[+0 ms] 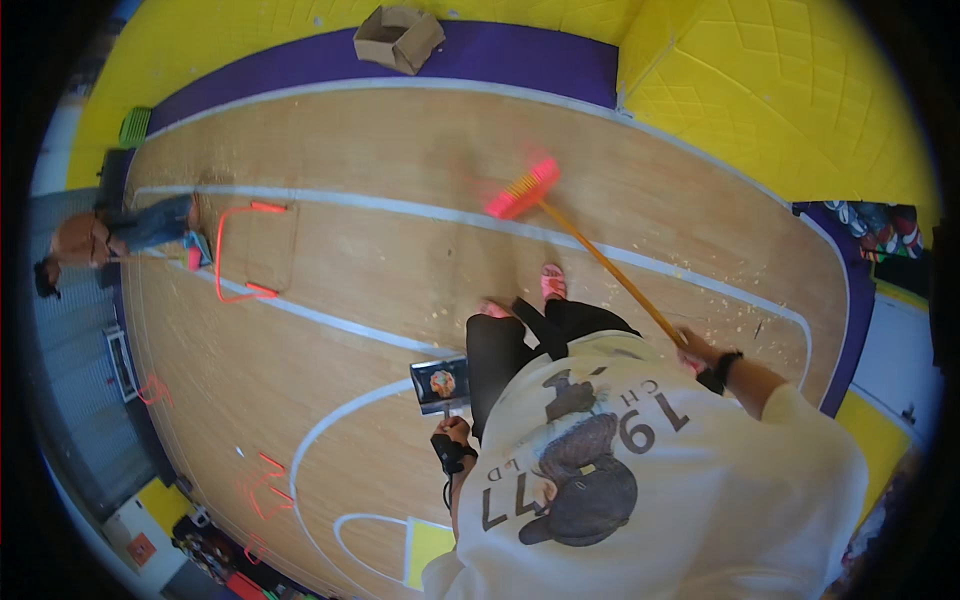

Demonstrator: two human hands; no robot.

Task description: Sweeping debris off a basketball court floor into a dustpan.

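My right hand [697, 346] grips the orange handle of a broom [529, 187]. Its pink and yellow bristle head lies on the wood-look floor, ahead of my feet and across a white line, slightly blurred. My left hand [453, 430] is closed around the short handle of a dustpan [442, 384], a dark pan with a printed picture, held beside my left leg. Small pale crumbs [739, 307] are scattered on the floor to the right, near the broom's handle. Black straps circle both my wrists.
At the far left, a person [112, 232] bends with another broom near a red tube frame [219, 255]. More red frames [270, 487] stand at the lower left. An open cardboard box [397, 41] rests on the purple edge by the yellow padded wall [757, 97].
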